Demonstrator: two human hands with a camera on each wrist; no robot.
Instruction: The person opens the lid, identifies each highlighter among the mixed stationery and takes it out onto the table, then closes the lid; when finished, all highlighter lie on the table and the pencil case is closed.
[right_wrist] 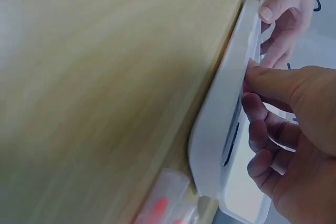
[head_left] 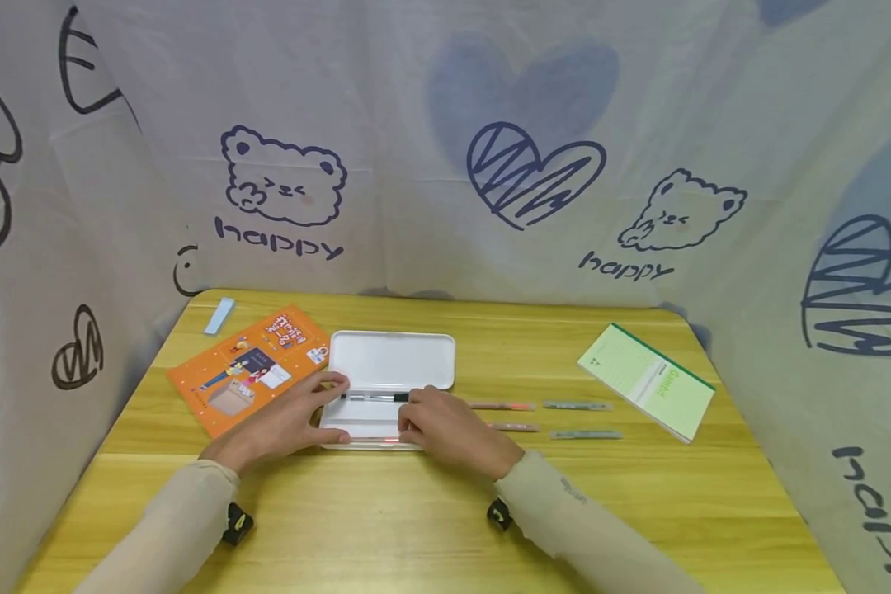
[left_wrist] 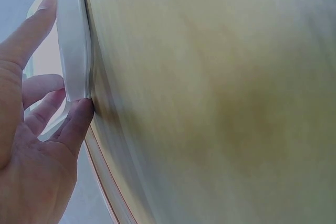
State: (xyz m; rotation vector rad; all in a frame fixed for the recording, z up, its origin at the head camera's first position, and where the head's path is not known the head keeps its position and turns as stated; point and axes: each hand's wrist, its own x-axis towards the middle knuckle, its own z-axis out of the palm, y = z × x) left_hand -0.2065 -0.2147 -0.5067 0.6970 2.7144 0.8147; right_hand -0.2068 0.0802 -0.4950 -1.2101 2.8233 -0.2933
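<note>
A white pencil case (head_left: 393, 360) lies with its lid folded back. My left hand (head_left: 293, 417) grips its left end, thumb at the front corner and fingers near the hinge side. In the left wrist view, its fingers (left_wrist: 79, 121) touch the case's end. My right hand (head_left: 449, 429) is over the right half, fingers curled and pinching a pen with a pink-red part (head_left: 392, 440) along the front edge. The right wrist view shows the thumb (right_wrist: 273, 82) at the rim; the fingers hide most of the pen. A clear pen with a black end (head_left: 371, 398) lies inside the case, towards the hinge.
Right of the case lie two reddish pens (head_left: 520, 406) and two grey-green pens (head_left: 585, 435). An orange book (head_left: 223, 363) lies at the left, a pale blue strip (head_left: 219, 316) behind it. A green notepad (head_left: 649, 379) is at the right. Printed cloth (head_left: 408, 247) surrounds the wooden table (head_left: 371, 520).
</note>
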